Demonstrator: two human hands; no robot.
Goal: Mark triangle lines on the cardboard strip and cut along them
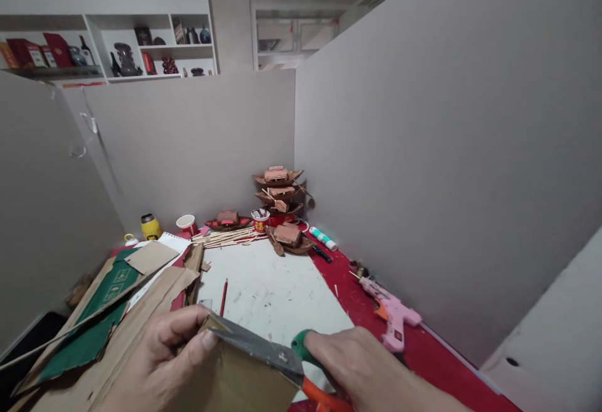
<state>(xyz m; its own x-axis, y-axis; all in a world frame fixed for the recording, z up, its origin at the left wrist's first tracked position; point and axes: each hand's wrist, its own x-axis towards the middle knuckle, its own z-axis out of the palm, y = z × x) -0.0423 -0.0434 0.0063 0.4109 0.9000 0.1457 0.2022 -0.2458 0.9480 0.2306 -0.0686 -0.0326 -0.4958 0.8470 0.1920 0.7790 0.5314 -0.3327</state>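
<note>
Low before you, your left hand (172, 349) pinched the cardboard piece (254, 377) beside the tips of the scissors (256, 342), probably to steady it, while your right hand (355, 355) was wrapped around their handles (300, 342). Beyond lay a red pencil (224, 297), then stacked model boats (276, 175) (likely piled to save room).

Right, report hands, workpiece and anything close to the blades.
Left hand pinching cardboard piece. Right hand gripping scissors, blade along the cardboard's upper edge. Left thumb close to blade tip; red pencil farther off.
</note>
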